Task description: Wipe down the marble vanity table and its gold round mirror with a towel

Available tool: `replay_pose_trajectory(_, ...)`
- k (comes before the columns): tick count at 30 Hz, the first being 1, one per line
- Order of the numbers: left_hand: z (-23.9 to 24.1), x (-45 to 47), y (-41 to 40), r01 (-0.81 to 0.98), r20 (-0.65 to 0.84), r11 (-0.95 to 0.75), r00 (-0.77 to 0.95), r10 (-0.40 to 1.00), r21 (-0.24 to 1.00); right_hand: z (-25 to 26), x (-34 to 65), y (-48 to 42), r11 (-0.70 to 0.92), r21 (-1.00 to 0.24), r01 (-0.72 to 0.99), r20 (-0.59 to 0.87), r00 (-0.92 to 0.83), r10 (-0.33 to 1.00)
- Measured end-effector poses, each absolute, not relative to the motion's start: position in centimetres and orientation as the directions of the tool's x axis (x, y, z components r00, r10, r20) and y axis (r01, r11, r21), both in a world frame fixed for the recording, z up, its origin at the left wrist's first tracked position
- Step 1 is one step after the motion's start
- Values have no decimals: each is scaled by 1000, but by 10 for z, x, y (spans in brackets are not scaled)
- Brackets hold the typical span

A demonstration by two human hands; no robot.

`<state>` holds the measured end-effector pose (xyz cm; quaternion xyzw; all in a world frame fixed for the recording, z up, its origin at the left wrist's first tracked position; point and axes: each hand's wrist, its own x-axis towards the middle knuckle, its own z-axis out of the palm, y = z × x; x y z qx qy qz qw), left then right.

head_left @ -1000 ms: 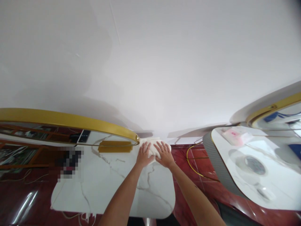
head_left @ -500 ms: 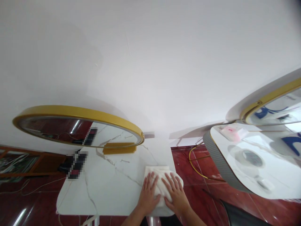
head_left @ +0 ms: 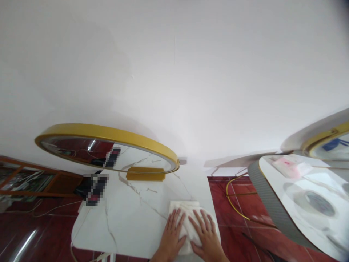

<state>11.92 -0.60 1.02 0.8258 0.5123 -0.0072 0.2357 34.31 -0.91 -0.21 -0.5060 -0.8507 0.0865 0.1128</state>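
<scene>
A folded white cloth (head_left: 187, 208) lies on the right part of a white marble-patterned tabletop (head_left: 136, 225). My left hand (head_left: 173, 233) rests flat on the cloth's left side, fingers stretched forward and slightly apart. On its right side lies my right hand (head_left: 204, 234), palm down with the fingers spread. The thumbs point toward each other with a strip of cloth between them. Both hands press from above; neither grips the cloth.
A round gold-framed mirror (head_left: 109, 131) stands at the table's back on a gold base (head_left: 145, 174), near the white wall. A pixelated dark object (head_left: 96, 189) sits at the left. Rightward, a second white table (head_left: 294, 189) holds a pink-and-white pack (head_left: 290, 165).
The view has turned, so the mirror and tables appear shifted right. Both hands stay flat on the cloth, which lies slightly nearer the table's front edge.
</scene>
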Motion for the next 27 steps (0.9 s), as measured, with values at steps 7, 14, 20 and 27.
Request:
replay_pose_trajectory(7, 8, 118, 81, 896, -156, -361, 408, 900, 259, 9, 316, 76, 409, -233, 882, 134, -387, 912)
replay_pose_trajectory(14, 9, 123, 162, 923, -136, -341, 366, 921, 176, 5, 305, 150, 378, -165, 911, 177, -350, 920)
replay_pose_trajectory(20, 4, 127, 192, 946, -146, -278, 303, 942, 170, -2, 305, 183, 385, -161, 909, 184, -356, 916)
replay_pose_trajectory(27, 1, 128, 187, 944, -133, -274, 300, 945, 182, 5, 303, 175, 384, -190, 903, 211, -345, 915)
